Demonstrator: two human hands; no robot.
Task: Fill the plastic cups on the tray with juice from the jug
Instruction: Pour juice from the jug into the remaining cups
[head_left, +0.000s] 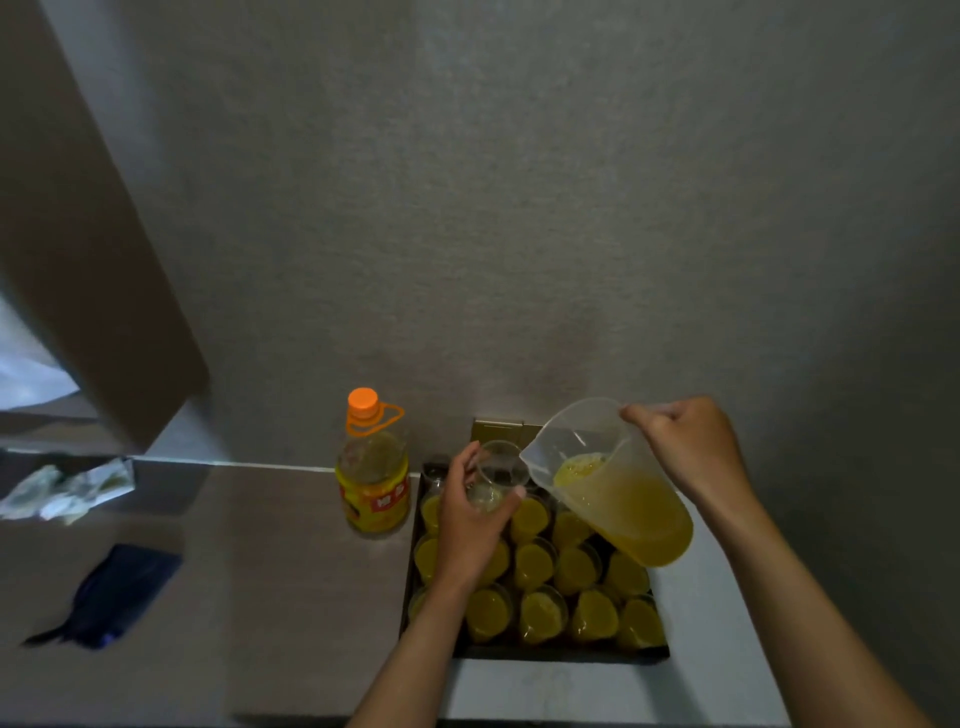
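A person's left hand (470, 512) held a clear, empty cup (500, 470) raised above the tray (561, 652) of juice-filled cups, meeting the spout. The right hand (685, 441) gripped the tilted jug (608, 483), apparently about to pour.

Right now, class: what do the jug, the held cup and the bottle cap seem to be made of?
Jug: translucent, slightly cloudy plastic, it seems; the juice shows through its wall.
Cup in the left hand: clear, thin, glossy plastic; fingers show through it.
Bottle cap: opaque orange plastic, probably, with a matching carry loop.
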